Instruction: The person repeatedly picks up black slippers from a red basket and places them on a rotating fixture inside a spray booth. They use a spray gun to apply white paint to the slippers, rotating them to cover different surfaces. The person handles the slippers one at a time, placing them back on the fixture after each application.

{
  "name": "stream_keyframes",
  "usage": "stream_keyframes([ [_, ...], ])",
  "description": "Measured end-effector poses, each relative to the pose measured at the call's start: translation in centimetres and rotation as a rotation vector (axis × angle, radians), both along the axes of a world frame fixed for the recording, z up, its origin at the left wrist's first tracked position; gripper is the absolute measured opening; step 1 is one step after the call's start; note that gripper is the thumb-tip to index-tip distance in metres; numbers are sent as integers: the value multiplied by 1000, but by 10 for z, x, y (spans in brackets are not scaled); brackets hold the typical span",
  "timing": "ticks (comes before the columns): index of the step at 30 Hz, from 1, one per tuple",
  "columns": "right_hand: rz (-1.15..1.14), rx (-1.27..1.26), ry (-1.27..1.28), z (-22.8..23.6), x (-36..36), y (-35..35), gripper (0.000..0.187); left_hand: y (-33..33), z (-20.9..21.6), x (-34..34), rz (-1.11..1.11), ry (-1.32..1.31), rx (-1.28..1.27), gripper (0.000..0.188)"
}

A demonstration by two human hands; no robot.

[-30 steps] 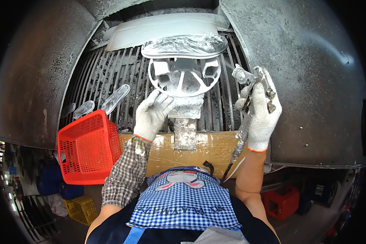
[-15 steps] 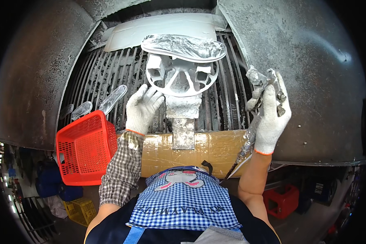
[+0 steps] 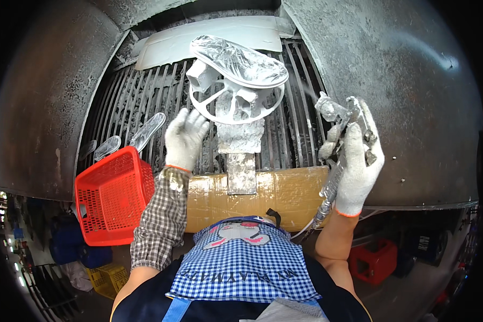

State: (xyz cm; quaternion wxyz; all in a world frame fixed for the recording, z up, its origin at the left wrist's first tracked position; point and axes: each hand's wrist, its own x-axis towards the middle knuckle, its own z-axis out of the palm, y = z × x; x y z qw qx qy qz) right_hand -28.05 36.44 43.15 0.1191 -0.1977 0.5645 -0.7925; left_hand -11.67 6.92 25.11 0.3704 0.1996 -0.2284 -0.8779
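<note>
A shoe sole (image 3: pixel 241 61) with white edges and a crinkled, shiny film over its face lies tilted on a white-crusted spoked wheel (image 3: pixel 231 114) atop a stand. Beside the wheel's near left rim is my left hand (image 3: pixel 185 140), in a white knit glove, its fingers apart and holding nothing; whether the fingertips touch the rim I cannot tell. My right hand (image 3: pixel 358 166), gloved too, grips a paint-crusted spray gun (image 3: pixel 331 110) whose nozzle points at the sole. Faint mist shows in front of the nozzle. A wrapped hose (image 3: pixel 327 193) hangs below the gun.
Several film-covered soles (image 3: pixel 147 131) lie on the slatted grate (image 3: pixel 166 80) at left, behind a red plastic basket (image 3: pixel 112 201). Tape-covered cardboard (image 3: pixel 290 193) lines the near edge. Dark metal walls (image 3: pixel 408 134) flank both sides; a pale board (image 3: pixel 161 45) lies at the back.
The wheel and sole have turned clockwise, the sole's right end swinging nearer. My left hand has shifted slightly left and down. The spray gun stays pointed at the sole.
</note>
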Motion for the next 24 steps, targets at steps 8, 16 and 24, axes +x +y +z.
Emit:
stream_keyframes([
  [8,105,46,-2,6,18,3,53,69,-22,-25,-144,-88,212,36],
  [16,138,82,22,5,21,7,52,65,-17,-24,-202,67,205,53],
  [24,174,38,-15,1,13,9,52,50,-17,-10,-212,107,134,63],
])
